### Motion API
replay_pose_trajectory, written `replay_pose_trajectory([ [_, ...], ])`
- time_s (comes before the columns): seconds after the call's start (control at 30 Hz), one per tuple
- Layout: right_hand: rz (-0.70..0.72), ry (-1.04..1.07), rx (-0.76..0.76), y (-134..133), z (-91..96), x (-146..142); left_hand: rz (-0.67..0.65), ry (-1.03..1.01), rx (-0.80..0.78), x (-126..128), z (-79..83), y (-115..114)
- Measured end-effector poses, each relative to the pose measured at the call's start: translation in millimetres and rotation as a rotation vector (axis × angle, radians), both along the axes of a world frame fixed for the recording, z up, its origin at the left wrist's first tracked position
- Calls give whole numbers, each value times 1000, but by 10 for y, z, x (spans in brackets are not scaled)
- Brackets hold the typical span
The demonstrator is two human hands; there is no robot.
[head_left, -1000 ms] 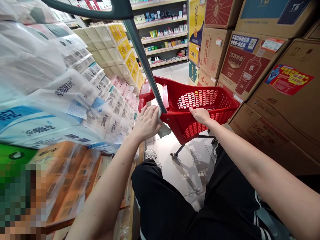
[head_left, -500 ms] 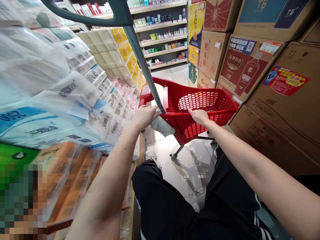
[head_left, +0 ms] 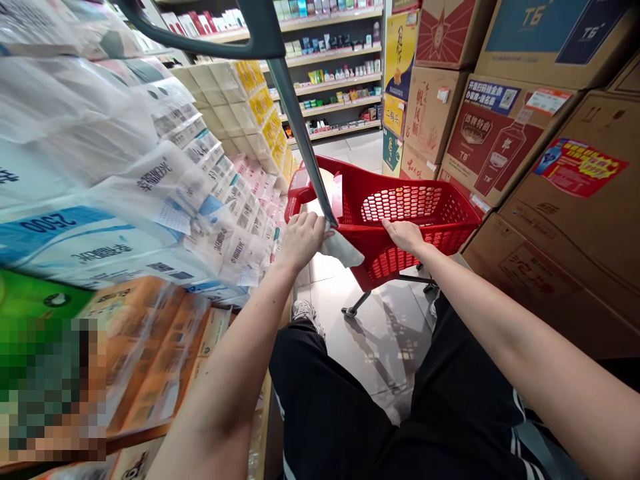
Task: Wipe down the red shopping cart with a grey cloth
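Observation:
A red plastic shopping cart [head_left: 360, 233] with a mesh basket stands in front of me, and a grey metal pole [head_left: 300, 127] slants up from its near left corner to a dark grey handle [head_left: 263, 30]. At the foot of the pole, my left hand [head_left: 303, 235] is closed on a light grey cloth [head_left: 343, 248], which hangs down against the cart's corner. My right hand [head_left: 403, 235] grips the cart's near red rim, thumb side up, its fingers partly hidden behind the rim.
Wrapped tissue packs [head_left: 165, 180] are piled close on my left, above orange packs [head_left: 145, 340]. Cardboard cartons [head_left: 500, 140] are stacked tight on the right. Shelves of small bottles and boxes [head_left: 335, 73] stand beyond the cart. A caster wheel [head_left: 349, 311] rests on the tiled floor.
My left hand has turned, its knuckles now higher and wrapped round the pole's base with the cloth. My right hand stays on the rim. The view has shifted slightly.

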State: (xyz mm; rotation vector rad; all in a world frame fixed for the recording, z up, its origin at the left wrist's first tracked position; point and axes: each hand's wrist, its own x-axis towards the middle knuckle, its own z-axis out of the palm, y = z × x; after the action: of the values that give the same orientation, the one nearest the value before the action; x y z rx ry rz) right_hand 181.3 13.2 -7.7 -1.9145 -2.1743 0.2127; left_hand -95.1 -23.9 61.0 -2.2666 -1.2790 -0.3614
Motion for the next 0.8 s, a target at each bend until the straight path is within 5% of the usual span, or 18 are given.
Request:
replay_pose_trajectory([
  [0.23, -13, -12, -38, 23, 19, 21, 32, -33, -159, 72, 173, 36],
  [0.5, -17, -29, -70, 43, 71, -27, 129, -143, -25, 262, -34, -241],
  [0.8, 36, 143, -33, -8, 277, -556, 125, -132, -45, 242, 13, -129],
])
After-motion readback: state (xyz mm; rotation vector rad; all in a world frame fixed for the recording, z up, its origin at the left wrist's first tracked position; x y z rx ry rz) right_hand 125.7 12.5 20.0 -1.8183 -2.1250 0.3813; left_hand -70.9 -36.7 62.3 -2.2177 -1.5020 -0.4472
